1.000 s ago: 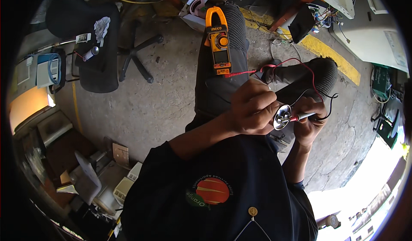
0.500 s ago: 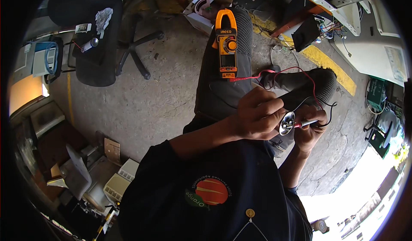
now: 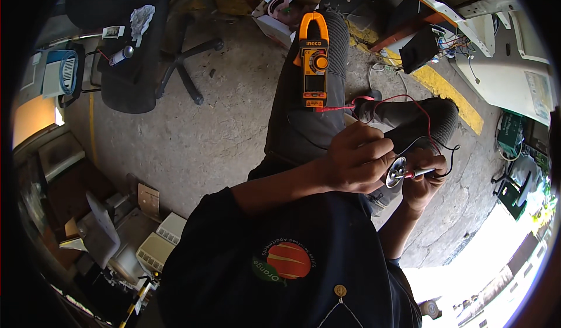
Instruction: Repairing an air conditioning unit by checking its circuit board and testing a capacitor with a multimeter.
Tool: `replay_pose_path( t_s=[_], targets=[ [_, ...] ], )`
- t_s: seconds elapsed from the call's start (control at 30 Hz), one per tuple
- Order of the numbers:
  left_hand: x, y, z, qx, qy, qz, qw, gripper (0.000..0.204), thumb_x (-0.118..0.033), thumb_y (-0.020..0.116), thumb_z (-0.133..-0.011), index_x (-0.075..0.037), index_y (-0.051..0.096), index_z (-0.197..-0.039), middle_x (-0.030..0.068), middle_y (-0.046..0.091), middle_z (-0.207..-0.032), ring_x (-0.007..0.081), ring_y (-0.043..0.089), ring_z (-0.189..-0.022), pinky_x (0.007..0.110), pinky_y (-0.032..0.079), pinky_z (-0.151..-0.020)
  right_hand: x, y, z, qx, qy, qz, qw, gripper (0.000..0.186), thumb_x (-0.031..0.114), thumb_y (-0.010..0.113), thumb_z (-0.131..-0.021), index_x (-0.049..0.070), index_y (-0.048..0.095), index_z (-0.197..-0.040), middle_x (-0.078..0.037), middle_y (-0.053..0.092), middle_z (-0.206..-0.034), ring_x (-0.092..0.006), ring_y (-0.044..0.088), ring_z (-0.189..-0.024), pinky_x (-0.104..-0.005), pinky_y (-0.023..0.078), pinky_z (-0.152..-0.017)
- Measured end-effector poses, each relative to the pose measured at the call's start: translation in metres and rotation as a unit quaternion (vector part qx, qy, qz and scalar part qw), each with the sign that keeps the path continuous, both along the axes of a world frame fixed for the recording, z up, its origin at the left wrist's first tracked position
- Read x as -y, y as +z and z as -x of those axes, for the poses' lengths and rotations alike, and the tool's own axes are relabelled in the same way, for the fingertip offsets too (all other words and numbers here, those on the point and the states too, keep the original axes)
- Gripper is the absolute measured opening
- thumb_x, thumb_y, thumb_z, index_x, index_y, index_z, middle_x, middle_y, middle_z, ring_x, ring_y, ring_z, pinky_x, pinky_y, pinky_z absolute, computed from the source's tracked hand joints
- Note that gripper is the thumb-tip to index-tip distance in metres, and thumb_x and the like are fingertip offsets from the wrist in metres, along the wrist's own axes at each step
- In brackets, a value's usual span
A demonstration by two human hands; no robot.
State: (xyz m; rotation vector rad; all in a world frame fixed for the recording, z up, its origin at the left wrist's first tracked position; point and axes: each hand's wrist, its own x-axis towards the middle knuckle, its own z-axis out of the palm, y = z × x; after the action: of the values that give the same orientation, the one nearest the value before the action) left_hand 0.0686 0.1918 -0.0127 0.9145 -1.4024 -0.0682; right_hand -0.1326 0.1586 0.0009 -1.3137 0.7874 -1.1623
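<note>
My left hand (image 3: 360, 157) is closed around a round capacitor (image 3: 396, 172). Its shiny metal end with terminals faces right, and my fingers hide its body. In my right hand (image 3: 422, 185) are test probes (image 3: 422, 171), pinched between the fingers; a red tip reaches the terminals, though exact contact cannot be made out. Red and black leads loop around this hand. An orange and black clamp meter (image 3: 315, 65) lies on my thigh, jaw pointing away, with the red lead (image 3: 334, 109) plugged into its near end.
A black office chair (image 3: 125, 85) at the left bears a silver cylinder (image 3: 121, 55) and crumpled paper (image 3: 142, 23). Beyond my knee stands an open cardboard box (image 3: 273, 25). A dark part with loose wires (image 3: 419, 49) and white panels (image 3: 502, 82) are at the right.
Both hands, with the capacitor and probes, sit slightly farther right in the picture. The clamp meter also appears shifted a little to the right. The grips look the same.
</note>
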Motion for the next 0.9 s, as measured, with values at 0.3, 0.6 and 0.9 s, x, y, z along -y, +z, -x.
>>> replay_pose_path(
  t_s=[0.3, 0.6, 0.9],
  targets=[
    [0.0008, 0.0041, -0.0007, 0.006, -0.008, -0.017, 1.000, 0.034, -0.005, 0.085, -0.074, -0.005, 0.064, -0.100, 0.0102, 0.070, -0.108, 0.0277, 0.069, -0.086, 0.039, 0.055, -0.071, 0.0010, 0.0006, 0.0007, 0.003, -0.006, -0.005, 1.000, 0.045, 0.037, 0.089, -0.092, 0.008, 0.058, -0.103, -0.006, 0.065, -0.076, -0.0110, 0.057, -0.067, -0.0242, 0.042, -0.063],
    [0.0019, 0.0004, -0.0004, 0.009, -0.001, -0.013, 1.000, 0.036, -0.005, 0.084, -0.071, -0.004, 0.065, -0.101, 0.0090, 0.069, -0.111, 0.0267, 0.070, -0.088, 0.039, 0.055, -0.070, 0.0030, 0.0017, -0.0006, -0.009, -0.004, -0.001, 1.000, 0.043, 0.037, 0.089, -0.092, 0.008, 0.058, -0.103, -0.007, 0.067, -0.078, -0.0106, 0.057, -0.069, -0.0244, 0.042, -0.066],
    [0.0002, -0.0027, 0.0016, 0.005, -0.010, -0.028, 1.000, 0.038, -0.007, 0.086, -0.069, -0.005, 0.065, -0.102, 0.0087, 0.069, -0.112, 0.0275, 0.070, -0.090, 0.040, 0.056, -0.071, 0.0036, 0.0009, -0.0003, -0.007, -0.003, -0.002, 1.000, 0.043, 0.037, 0.089, -0.092, 0.008, 0.058, -0.102, -0.007, 0.067, -0.077, -0.0106, 0.057, -0.069, -0.0246, 0.043, -0.066]
  ],
)
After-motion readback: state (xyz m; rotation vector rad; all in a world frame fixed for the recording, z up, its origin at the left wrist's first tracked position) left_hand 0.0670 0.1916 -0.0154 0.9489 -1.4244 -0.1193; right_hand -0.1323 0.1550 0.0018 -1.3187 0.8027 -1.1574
